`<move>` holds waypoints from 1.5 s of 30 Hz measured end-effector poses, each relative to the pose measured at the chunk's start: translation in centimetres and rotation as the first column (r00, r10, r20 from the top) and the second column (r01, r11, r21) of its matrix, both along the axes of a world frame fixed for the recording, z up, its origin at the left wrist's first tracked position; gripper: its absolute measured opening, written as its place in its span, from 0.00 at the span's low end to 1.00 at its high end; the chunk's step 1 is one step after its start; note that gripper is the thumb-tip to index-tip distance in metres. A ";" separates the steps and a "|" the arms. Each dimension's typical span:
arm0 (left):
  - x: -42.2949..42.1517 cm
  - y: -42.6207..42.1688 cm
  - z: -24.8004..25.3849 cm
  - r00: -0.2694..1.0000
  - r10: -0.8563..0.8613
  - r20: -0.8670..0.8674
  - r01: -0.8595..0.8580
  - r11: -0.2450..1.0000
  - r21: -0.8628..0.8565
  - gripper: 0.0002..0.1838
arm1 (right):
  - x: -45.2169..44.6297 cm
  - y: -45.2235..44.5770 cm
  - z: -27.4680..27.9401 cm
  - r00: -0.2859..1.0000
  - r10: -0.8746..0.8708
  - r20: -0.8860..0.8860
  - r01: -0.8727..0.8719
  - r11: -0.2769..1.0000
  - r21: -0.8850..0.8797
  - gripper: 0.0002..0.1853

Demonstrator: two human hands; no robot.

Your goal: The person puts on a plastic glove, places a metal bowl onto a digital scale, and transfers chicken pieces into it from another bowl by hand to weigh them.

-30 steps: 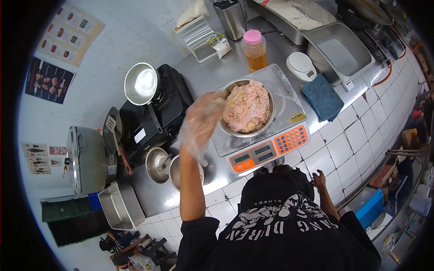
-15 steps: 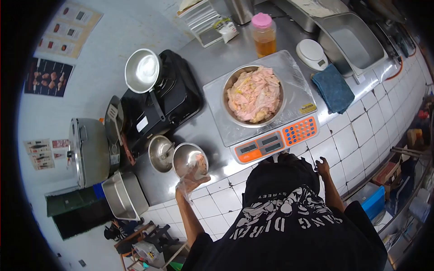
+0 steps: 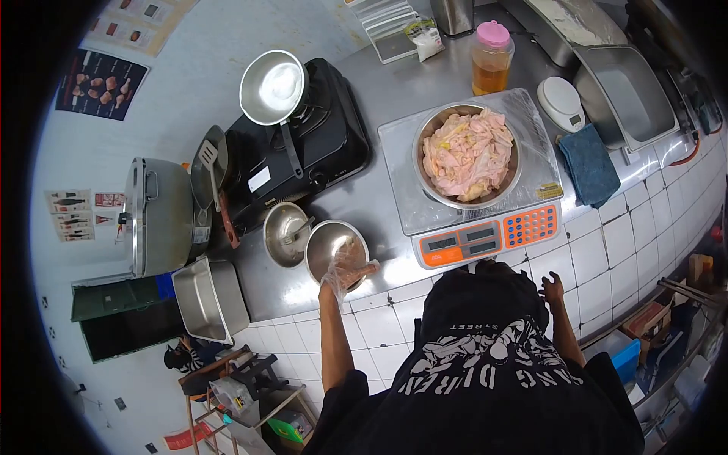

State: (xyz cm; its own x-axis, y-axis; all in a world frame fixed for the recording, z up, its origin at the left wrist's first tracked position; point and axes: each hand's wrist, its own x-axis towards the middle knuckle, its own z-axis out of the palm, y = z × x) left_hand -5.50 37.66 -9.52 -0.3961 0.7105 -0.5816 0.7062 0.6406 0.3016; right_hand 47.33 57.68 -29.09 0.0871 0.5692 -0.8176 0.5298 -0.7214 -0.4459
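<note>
My left hand (image 3: 347, 274), in a loose clear plastic glove, reaches over the near rim of a steel bowl (image 3: 318, 241). Its thumb sticks out to the right, apart from the fingers that point down into the bowl; the plastic blurs them and hides any contents beneath. Beside it stands a second steel bowl (image 3: 277, 244) with a utensil inside. My bare right hand (image 3: 553, 289) hangs over the tiled side of the counter, fingers apart, holding nothing. A large steel bowl heaped with pale pink raw meat, likely chicken skin (image 3: 469, 155), sits on an orange-trimmed digital scale (image 3: 447, 247).
Left of the scale, a saucepan (image 3: 273, 87) rests on a black gas stove (image 3: 334, 144). A pan with a slotted turner (image 3: 209, 158), a big pot (image 3: 163, 216) and a steel tub (image 3: 208, 299) line the left. A pink-lidded jar (image 3: 491, 64), small white scale (image 3: 560, 102) and blue cloth (image 3: 590, 165) stand beyond.
The whole view has shifted, moving the counter right and up in frame. My left hand has gone slightly further into the bowl. My right hand stays beside my body.
</note>
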 end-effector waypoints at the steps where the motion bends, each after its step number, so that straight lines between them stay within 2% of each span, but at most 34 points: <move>1: 0.4 0.4 0.8 1.000 -0.007 -0.013 0.007 1.000 -0.012 0.50 | 0.9 -0.6 -1.3 1.000 0.001 -0.007 -0.001 1.000 0.024 0.29; 4: 0.8 0.8 1.8 0.986 0.114 0.124 -0.118 0.993 0.028 0.42 | 2.0 -1.6 -2.9 1.000 0.013 0.010 -0.013 0.998 0.066 0.29; 7: 0.7 1.3 1.6 0.980 0.102 0.171 -0.099 0.995 -0.030 0.37 | 2.1 -2.0 -2.8 0.999 -0.007 0.033 0.005 0.999 0.046 0.28; 13: 1.9 0.1 1.0 0.947 0.293 0.131 -0.311 0.939 0.148 0.37 | 0.6 -1.4 -0.6 0.999 -0.047 0.004 0.047 0.999 0.018 0.28; 16: 2.1 0.6 1.6 0.930 0.326 0.167 -0.347 0.931 0.111 0.38 | 0.1 -0.8 -0.2 1.000 -0.026 0.000 0.026 1.000 0.017 0.28; 19: 2.0 0.2 0.6 0.930 0.342 0.137 -0.362 0.918 0.163 0.35 | -0.2 -0.5 -0.2 1.000 -0.014 -0.003 0.014 1.000 0.019 0.28; 22: 2.1 0.3 0.8 0.872 0.361 0.330 -0.448 0.861 0.242 0.27 | -0.2 -0.4 -0.3 1.000 -0.022 0.002 0.021 1.000 0.018 0.28; 25: 0.7 -1.7 -1.5 0.567 0.397 0.722 -0.715 0.673 0.191 0.20 | -0.1 -0.3 -0.4 1.000 -0.017 0.016 0.016 1.000 0.015 0.28; 28: 0.1 -2.4 -0.6 0.137 0.278 0.951 -0.869 0.494 -0.019 0.19 | 0.1 -0.3 -0.5 1.000 -0.014 0.022 0.014 1.000 0.015 0.28; 29: -0.1 -2.9 -0.8 0.159 0.319 0.934 -0.913 0.408 0.016 0.21 | 0.1 -0.2 -0.5 1.000 -0.015 0.023 0.015 1.000 0.017 0.28; 32: 2.0 0.4 6.3 0.033 0.464 0.885 -0.993 0.118 -0.025 0.23 | 0.2 -0.4 0.0 0.999 -0.035 0.022 0.034 0.998 0.061 0.28; 33: 0.5 -0.5 5.3 0.029 0.424 0.905 -0.980 0.188 -0.057 0.24 | 0.5 -0.5 -0.6 0.999 -0.034 0.025 0.032 0.997 0.077 0.28; 36: 2.4 4.3 10.5 0.294 0.341 0.893 -0.929 0.321 0.183 0.28 | 0.7 -0.7 -1.3 0.999 -0.033 0.022 0.031 0.997 0.077 0.28; 37: 4.2 6.4 12.9 0.334 0.404 0.851 -0.933 0.271 0.238 0.27 | 1.3 -0.7 -2.8 1.000 0.000 0.011 -0.001 0.999 0.044 0.28; 39: 3.7 8.3 10.9 0.616 0.280 0.736 -0.780 0.348 0.521 0.25 | 0.6 -0.7 -1.9 0.999 -0.009 0.035 0.007 0.998 0.060 0.28; 41: 4.9 12.4 13.0 0.755 0.289 0.588 -0.642 0.505 0.576 0.26 | 0.1 -0.8 -1.1 0.999 -0.007 0.046 0.003 0.996 0.089 0.27; 42: 6.9 15.5 16.3 0.777 0.357 0.518 -0.610 0.627 0.485 0.28 | 0.0 -0.8 -0.8 0.999 -0.020 0.030 0.017 0.996 0.091 0.27; 44: 7.8 18.9 17.7 0.913 0.073 0.401 -0.319 0.741 0.591 0.27 | 0.1 -0.7 -0.7 0.999 -0.030 0.022 0.028 0.996 0.083 0.28; 45: 7.7 20.4 16.9 0.940 -0.024 0.342 -0.216 0.733 0.646 0.26 | 0.1 -0.6 -0.5 0.999 -0.042 0.019 0.040 0.996 0.083 0.28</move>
State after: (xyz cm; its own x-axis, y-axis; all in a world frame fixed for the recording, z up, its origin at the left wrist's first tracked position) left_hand 2.21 58.02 7.41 -0.3707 0.9258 -0.0739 0.4451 0.2469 0.8608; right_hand 47.39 57.10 -29.59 0.1286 0.6303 -0.7656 0.5103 -0.7040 -0.4939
